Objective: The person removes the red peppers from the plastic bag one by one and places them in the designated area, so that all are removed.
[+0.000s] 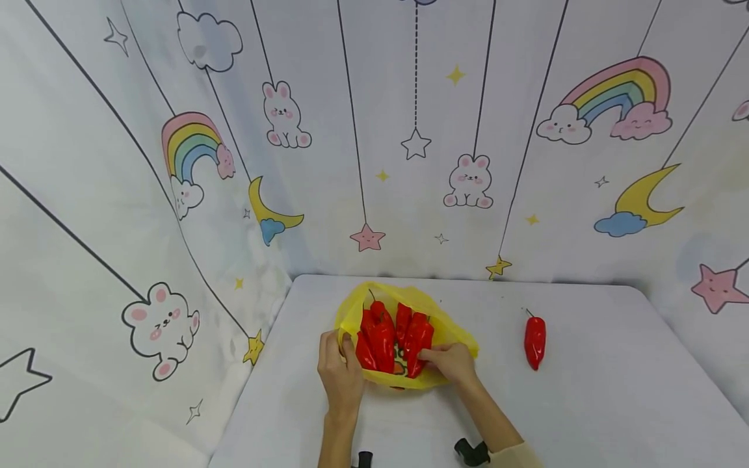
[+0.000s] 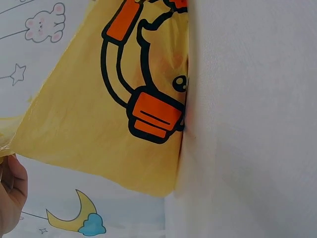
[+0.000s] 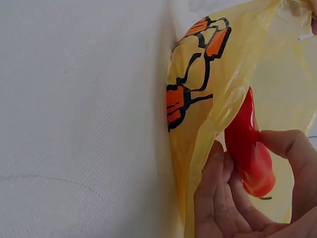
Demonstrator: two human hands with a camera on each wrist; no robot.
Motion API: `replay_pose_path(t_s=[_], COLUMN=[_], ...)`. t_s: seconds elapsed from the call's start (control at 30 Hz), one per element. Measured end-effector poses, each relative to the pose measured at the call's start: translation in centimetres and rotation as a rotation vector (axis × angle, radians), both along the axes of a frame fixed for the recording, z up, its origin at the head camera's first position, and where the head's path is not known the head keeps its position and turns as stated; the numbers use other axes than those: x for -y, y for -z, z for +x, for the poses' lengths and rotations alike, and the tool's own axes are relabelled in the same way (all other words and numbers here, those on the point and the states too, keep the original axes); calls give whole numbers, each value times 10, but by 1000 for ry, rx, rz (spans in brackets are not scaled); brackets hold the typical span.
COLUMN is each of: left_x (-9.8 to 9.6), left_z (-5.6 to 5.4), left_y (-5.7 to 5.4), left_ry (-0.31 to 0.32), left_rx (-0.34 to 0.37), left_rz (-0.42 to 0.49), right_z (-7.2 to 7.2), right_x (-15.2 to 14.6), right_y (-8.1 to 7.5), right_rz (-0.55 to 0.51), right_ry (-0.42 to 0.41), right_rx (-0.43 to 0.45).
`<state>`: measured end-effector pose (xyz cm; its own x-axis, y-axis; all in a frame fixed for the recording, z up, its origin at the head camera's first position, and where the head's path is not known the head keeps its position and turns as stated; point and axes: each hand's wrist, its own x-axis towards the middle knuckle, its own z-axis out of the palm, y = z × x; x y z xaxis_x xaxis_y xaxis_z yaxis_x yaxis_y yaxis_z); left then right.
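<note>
A yellow plastic bag (image 1: 449, 325) with an orange-and-black cartoon print lies with its mouth facing me, several red peppers (image 1: 383, 344) inside. My left hand (image 1: 341, 374) grips the bag's left rim; in the left wrist view that hand (image 2: 14, 191) shows only at the edge, beside the stretched bag (image 2: 84, 139). At the right side of the mouth, my right hand (image 1: 453, 363) holds one red pepper. The right wrist view shows this pepper (image 3: 247, 144) between thumb and fingers of the hand (image 3: 242, 213), tip against the bag film. Another red pepper (image 1: 535, 341) lies apart on the right.
Everything rests on a white table (image 1: 614, 390). Behind and beside it hangs a white cloth (image 1: 398, 195) printed with rainbows, rabbits, moons and stars. Small black devices (image 1: 473, 453) show by both wrists at the bottom.
</note>
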<state>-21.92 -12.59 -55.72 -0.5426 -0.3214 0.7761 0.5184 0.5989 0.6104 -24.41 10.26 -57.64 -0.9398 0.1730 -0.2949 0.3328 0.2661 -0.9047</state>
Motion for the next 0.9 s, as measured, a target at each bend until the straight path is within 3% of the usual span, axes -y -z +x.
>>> replay_pose_path(t_s=[0.4,0.9], left_x=[-2,-2], left_z=[-1,-1], left_y=[-2,0], left_ry=[-13,-8], left_rx=[-14,-27], left_rz=[-8,-7], right_z=[9,29], right_x=[-1,-11], right_y=[-3,-17], right_rz=[-194,-179], right_ry=[-12,-98], right_rx=[-8,-11])
